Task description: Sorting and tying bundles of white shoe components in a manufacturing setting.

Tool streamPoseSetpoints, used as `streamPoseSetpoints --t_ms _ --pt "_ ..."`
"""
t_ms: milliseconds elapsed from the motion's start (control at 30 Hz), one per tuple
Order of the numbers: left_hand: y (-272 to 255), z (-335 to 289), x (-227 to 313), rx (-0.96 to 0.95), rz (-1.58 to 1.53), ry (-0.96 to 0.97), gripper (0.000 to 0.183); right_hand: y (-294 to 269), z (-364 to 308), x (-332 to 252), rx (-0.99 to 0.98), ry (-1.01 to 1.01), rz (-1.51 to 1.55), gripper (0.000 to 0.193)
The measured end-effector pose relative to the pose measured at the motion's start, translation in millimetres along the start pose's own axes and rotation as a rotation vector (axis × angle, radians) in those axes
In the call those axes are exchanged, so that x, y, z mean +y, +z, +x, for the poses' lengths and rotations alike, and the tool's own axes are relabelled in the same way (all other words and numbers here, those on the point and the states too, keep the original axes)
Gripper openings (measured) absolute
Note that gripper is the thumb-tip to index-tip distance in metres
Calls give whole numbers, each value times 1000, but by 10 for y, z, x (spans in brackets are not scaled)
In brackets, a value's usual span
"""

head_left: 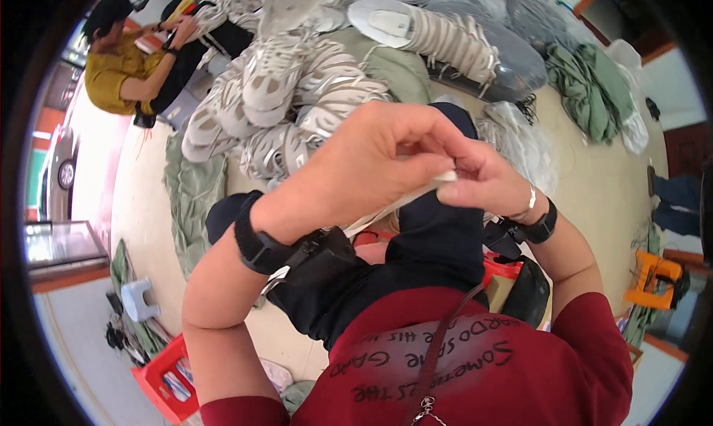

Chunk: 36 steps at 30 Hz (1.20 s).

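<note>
My left hand and my right hand meet in front of me above my lap, both closed in a pinch. Between their fingertips is the end of a flat white lace-like strip, which slants down to the left below my left hand. Its lower end is partly hidden by my wrist and legs. A large pile of beige-and-white strappy shoes lies on the floor just beyond my hands. Farther right, a long nested row of similar shoes rests on the heap.
At the upper left a person in a mustard shirt handles similar shoes. Green cloth and clear plastic bags lie to the right. A red crate, pale blue stool and orange stool stand around me.
</note>
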<state>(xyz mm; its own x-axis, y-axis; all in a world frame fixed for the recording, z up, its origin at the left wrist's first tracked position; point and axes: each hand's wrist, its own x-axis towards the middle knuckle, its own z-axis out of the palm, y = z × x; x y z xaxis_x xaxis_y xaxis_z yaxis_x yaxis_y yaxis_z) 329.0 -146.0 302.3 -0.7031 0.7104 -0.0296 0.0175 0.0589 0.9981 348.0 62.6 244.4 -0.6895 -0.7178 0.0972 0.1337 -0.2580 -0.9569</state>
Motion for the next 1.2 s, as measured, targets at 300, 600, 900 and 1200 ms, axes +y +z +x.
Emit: streamPoseSetpoints --t_ms 300,600,900,1200 --pt "-277 84 75 36 235 -240 20 -339 -451 -213 284 40 106 29" --pt "-948 -22 -644 278 769 -112 17 -867 -810 -202 395 -44 218 28" --pt "-2303 -843 -1167 826 726 -285 20 -1205 -1223 -192 632 -56 228 23" --pt "-2378 -1195 -1032 1222 275 -151 21 -1360 -1201 -134 841 -16 188 18"
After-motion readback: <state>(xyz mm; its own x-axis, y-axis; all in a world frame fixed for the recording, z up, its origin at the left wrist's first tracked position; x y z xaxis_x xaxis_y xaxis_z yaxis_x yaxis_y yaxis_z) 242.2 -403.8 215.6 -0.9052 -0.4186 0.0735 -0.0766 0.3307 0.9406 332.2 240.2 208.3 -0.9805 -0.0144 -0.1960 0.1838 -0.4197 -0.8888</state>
